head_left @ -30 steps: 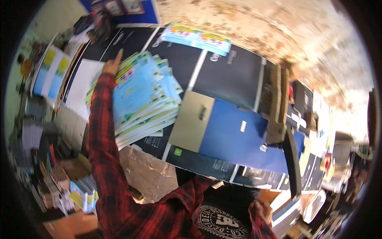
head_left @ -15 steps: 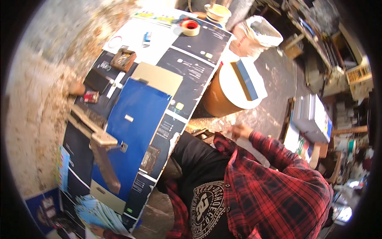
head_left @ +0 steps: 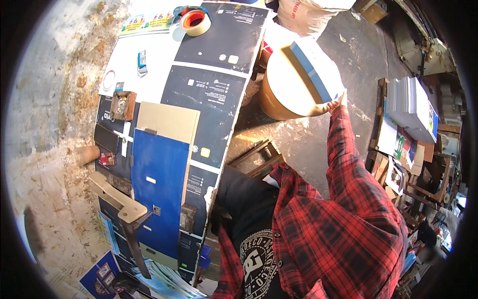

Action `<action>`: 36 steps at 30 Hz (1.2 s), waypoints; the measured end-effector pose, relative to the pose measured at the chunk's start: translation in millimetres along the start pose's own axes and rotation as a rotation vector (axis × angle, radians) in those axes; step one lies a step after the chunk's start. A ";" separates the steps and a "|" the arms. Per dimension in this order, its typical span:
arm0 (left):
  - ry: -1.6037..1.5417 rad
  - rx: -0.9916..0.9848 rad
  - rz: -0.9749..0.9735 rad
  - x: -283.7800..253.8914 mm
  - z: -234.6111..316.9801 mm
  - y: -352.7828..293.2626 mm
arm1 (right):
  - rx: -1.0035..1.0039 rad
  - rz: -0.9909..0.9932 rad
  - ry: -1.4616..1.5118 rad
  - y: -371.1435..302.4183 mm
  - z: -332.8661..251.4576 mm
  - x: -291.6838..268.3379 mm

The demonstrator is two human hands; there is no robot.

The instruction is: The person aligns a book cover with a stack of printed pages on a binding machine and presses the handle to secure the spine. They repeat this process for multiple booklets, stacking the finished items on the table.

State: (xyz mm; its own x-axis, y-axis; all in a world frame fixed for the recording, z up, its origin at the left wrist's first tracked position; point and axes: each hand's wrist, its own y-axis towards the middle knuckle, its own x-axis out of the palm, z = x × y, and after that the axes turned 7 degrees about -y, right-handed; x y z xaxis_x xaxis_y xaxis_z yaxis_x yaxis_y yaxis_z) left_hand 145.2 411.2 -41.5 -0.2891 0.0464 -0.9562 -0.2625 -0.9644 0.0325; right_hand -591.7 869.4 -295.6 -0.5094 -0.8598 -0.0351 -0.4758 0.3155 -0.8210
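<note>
My right hand is stretched out to the edge of a white sheet lying on top of a round orange-brown drum. Its fingers are closed at the sheet's edge, close to the lower end of a long blue strip resting on the sheet. My left hand is out of view; only a plaid sleeve shows at the lower edge. On the worktable to the left lies a blue board over a beige board. A pale clamp-like arm extends over the blue board's left side.
On the dark-covered table are a tape roll, a small wooden box and a small blue packet. Fanned printed sheets lie at its near end. A white sack stands behind the drum; a paper stack stands right.
My right hand has moved away from my body to the sheet's edge on the drum, straightening the arm. My left hand has left the view at the lower left. The view has shifted.
</note>
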 end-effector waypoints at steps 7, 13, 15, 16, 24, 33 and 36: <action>-0.066 0.069 -0.115 8.1 54.0 -6.9 | -0.195 -0.080 -0.172 -16.7 -16.3 20.6; -0.245 0.073 -0.240 15.7 71.9 -14.7 | -0.266 -0.114 -0.020 17.1 -9.9 27.4; -0.265 0.073 -0.261 18.1 78.7 -20.3 | -0.284 -0.281 0.073 13.4 -6.6 27.5; -0.276 0.070 -0.275 20.3 81.3 -23.1 | -0.333 -0.390 0.132 14.3 -3.9 26.2; -0.480 0.092 -0.377 25.1 158.3 -42.4 | -0.230 -0.469 0.248 19.6 -10.1 30.8; -1.636 0.428 -0.921 51.9 388.6 -23.4 | -1.707 -0.222 -0.881 -60.2 -68.6 -104.7; -1.901 0.455 -1.000 122.5 440.7 -93.1 | -1.853 -0.051 -1.034 -163.3 -74.1 -175.7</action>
State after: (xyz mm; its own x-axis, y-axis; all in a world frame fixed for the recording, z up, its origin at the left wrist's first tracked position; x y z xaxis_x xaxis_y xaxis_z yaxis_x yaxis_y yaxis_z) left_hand -271.5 621.5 -33.3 -0.1876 0.7505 0.6337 -0.9132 -0.3708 0.1689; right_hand -477.7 998.7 -113.1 -0.3031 -0.5294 -0.7924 -0.7838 -0.3345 0.5233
